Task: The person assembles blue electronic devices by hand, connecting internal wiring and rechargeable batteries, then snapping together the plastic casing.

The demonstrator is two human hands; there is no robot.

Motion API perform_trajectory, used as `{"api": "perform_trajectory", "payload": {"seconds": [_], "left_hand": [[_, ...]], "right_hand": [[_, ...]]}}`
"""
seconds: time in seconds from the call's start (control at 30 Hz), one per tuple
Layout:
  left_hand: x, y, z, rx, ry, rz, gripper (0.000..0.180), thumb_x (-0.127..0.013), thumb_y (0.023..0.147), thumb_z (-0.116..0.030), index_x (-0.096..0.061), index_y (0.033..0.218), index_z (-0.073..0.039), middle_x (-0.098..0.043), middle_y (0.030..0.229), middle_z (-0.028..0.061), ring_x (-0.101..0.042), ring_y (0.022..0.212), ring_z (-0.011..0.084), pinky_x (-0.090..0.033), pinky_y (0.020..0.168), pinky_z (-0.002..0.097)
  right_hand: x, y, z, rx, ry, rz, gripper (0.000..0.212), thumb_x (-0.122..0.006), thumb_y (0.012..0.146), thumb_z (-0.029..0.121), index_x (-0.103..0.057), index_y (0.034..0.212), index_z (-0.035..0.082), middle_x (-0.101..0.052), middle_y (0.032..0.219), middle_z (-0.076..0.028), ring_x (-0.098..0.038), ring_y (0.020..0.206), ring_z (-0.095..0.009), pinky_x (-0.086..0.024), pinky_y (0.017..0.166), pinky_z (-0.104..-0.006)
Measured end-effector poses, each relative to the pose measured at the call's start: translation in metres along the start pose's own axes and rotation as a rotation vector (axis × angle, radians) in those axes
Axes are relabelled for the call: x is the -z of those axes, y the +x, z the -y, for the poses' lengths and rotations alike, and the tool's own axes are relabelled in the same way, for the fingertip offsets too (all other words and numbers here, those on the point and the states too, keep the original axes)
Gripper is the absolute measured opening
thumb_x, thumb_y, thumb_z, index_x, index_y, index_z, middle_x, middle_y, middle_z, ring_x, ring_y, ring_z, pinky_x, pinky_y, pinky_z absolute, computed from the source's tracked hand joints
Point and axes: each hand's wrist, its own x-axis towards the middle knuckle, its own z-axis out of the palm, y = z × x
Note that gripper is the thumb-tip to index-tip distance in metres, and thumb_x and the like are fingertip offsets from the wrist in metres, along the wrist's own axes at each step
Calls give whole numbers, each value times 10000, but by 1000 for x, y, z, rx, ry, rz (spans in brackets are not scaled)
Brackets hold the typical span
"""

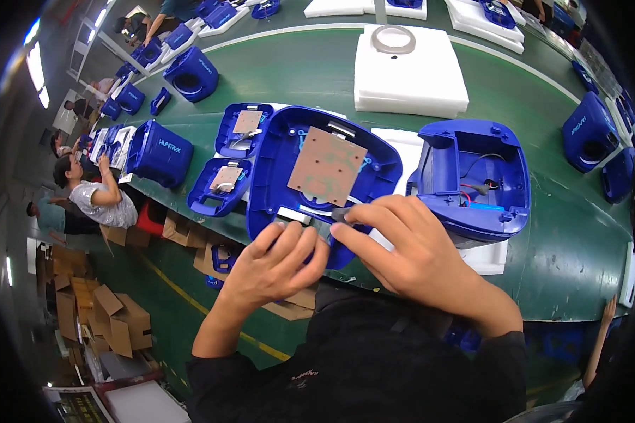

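Standing at left: tall blue housing (159, 154), pale lettering on one face, on green bench top (296, 67).
Near small cover (202, 192): blue, brown board and silvery piece inside; just left of large shell.
Far small cover (226, 134): similar fittings, directly beyond its neighbour.
Left hand (279, 266): fingers curled, tips gathered over near edge of large shell; cannot tell whether anything is pinched between.
Large shell (271, 169): blue, shallow, hollow side up, directly in front of wearer, between small covers and open housing.
White strip (294, 215): inside shell, near side, just beyond left fingertips.
Brown board (329, 166): askew inside shell, dotted with small dark holes; beyond both hands.
Near edge, step in hand: judged as fine two-handed handling of small parts; exact purpose not readable.
Dark piece (340, 214): small, near edge of shell; kind too small to tell.
Right hand (402, 243): thumb and forefinger closed on dark piece.
Dark piece, next move: likely calling for firm pinch on right, steady support from left, light pressure near board.
Foam block (411, 81): white, beyond hands, pale ring (394, 51) on top.
Open housing (437, 169): blue, red and dark wires inside; right of shell.
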Motion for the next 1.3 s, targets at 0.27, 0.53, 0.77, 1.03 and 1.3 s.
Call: {"api": "perform_trajectory", "payload": {"seconds": [0.27,0.53,0.77,1.03,1.3], "left_hand": [[0,-7,-10,-26,38,48,340,-760,940,-150,-651,1262,-140,-699,1223,34,-674,1141,216,-455,1107,415],[-6,-7,-12,-28,-15,50,346,-753,929,-146,-658,1261,-129,-700,1209,42,-679,1122,219,-462,1085,410],[0,-9,-15,-28,-35,35,329,-750,947,-137,-659,1262,-121,-711,1187,38,-692,1094,218,-458,1094,414],[1,-12,-17,-5,-83,28,314,-754,950,-129,-667,1252,-113,-715,1179,40,-698,1078,220,-467,1088,411],[13,-13,-16,52,-174,-17,313,-765,934,-167,-692,1230,-92,-711,1138,25,-691,1043,192,-464,1066,393]], "right_hand": [[-17,4,-4,-123,-58,123,272,-784,884,78,-710,1141,32,-640,1044,-107,-648,946,-292,-522,816,-413],[-17,-5,-7,-277,157,128,257,-826,904,23,-714,1135,26,-670,1050,-122,-695,964,-325,-578,829,-443],[-14,-8,-6,-355,259,106,242,-805,939,31,-701,1156,3,-655,1111,-164,-688,999,-370,-573,869,-461],[-11,-8,-3,-452,322,141,233,-808,991,48,-752,1217,29,-667,1061,-117,-727,925,-272,-597,827,-375],[1,-1,2,-633,682,76,134,-811,1005,15,-833,1136,5,-813,1123,-106,-778,961,-138,-608,810,-277]]}}
